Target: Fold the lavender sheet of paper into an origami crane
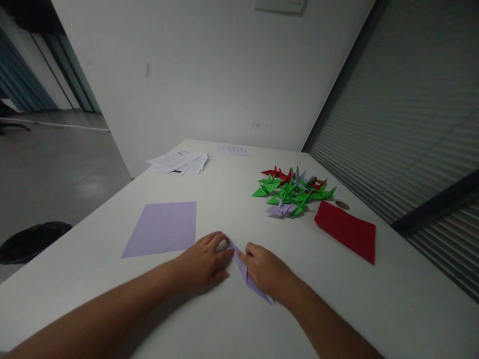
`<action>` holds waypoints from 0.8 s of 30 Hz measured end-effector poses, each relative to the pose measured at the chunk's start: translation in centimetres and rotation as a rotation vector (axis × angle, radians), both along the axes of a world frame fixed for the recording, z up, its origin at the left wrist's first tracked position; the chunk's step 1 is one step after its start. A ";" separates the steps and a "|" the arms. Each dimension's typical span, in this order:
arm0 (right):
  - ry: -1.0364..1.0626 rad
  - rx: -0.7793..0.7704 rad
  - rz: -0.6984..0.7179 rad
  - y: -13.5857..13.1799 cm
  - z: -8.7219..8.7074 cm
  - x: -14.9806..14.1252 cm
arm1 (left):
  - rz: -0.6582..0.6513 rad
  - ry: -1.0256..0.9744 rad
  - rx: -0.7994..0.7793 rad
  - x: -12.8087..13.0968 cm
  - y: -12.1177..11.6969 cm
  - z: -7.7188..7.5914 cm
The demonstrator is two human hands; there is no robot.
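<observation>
A folded lilac paper piece [243, 271] lies on the white table [232, 319] between my hands. My left hand [204, 262] rests on its left side, fingers curled and pressing down on the fold's upper tip. My right hand [267, 271] covers its right side, fingers pinching the paper's edge. Part of the folded piece is hidden under both hands. A flat lilac sheet [162, 228] lies just left of my left hand.
A pile of green, red and lilac folded paper cranes [294, 192] sits at the middle right. A stack of red paper [348, 230] lies right of it, a small brown disc [342, 205] beside it. White printed papers [179, 162] lie far back. A black bin [32, 241] stands on the floor, left.
</observation>
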State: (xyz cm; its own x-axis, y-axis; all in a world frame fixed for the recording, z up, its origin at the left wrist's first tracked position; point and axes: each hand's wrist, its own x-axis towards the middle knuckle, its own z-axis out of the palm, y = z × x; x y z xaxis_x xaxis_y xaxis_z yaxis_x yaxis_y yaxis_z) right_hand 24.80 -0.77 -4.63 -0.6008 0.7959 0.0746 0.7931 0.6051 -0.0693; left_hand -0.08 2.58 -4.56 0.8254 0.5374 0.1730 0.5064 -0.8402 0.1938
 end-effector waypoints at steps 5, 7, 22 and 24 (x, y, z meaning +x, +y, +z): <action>0.000 -0.013 -0.004 0.0 0.0 -0.1 | -0.002 0.029 0.045 0.0 0.0 -0.3; 0.004 -0.028 -0.004 0.0 0.1 -0.1 | -0.011 0.052 0.056 0.1 0.0 -0.5; 0.044 -0.087 -0.017 -0.1 0.2 -0.3 | -0.038 0.039 0.109 0.4 -0.4 -0.5; 0.053 -0.096 -0.021 0.0 0.2 -0.3 | -0.049 0.050 0.106 0.4 -0.4 -0.6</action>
State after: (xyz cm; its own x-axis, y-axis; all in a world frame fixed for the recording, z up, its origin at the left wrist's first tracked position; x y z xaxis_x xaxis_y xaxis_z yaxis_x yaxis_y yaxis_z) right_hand 24.53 -0.81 -4.47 -0.5812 0.8132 0.0285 0.7992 0.5771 -0.1681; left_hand 0.31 2.20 -5.17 0.8591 0.4774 0.1845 0.4714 -0.8785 0.0783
